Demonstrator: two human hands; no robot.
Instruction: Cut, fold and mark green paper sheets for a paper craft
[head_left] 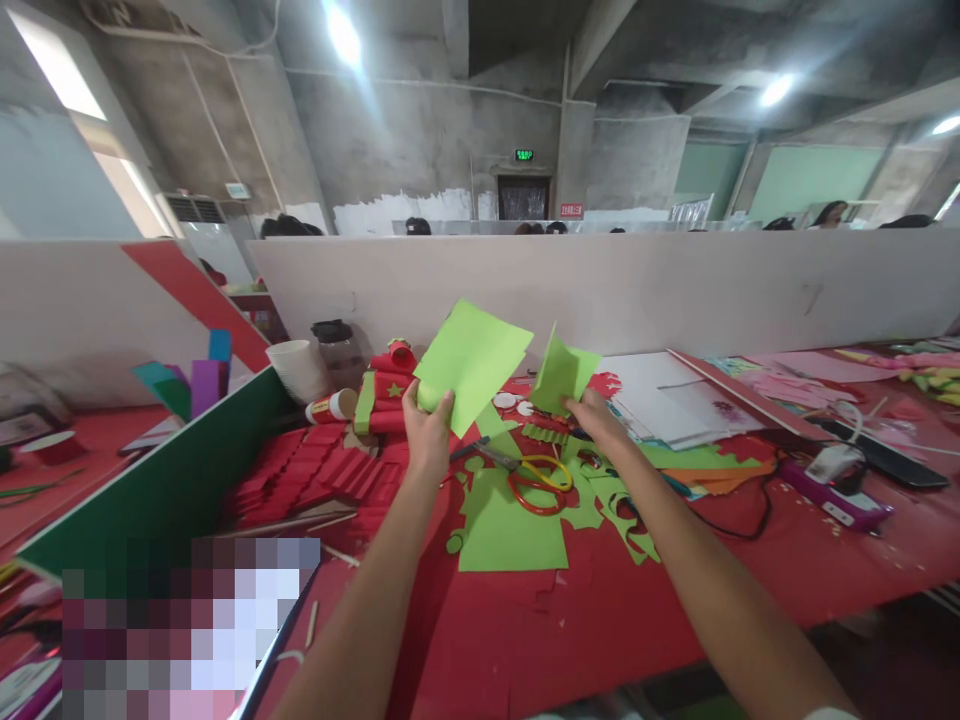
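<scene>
Raised over the red table (480, 640), my left hand (429, 425) pinches the lower left edge of a flat light green sheet (476, 360). To its right, my right hand (592, 415) grips a smaller folded green piece (559, 375) by its lower right corner. The two pieces are apart. Below them, scissors (536, 482) with orange and yellow handles lie on green paper. A larger green sheet (510, 530) rests flat on the table, with green offcuts (626, 510) to its right.
Folded red paper pieces (322, 465) are piled at the left beside a green board (172, 470). Paper cups (298, 368) and a dark-lidded jug (337, 350) stand behind. White sheets (679, 400) and a purple power strip (836, 495) lie right. A white partition (600, 290) runs behind.
</scene>
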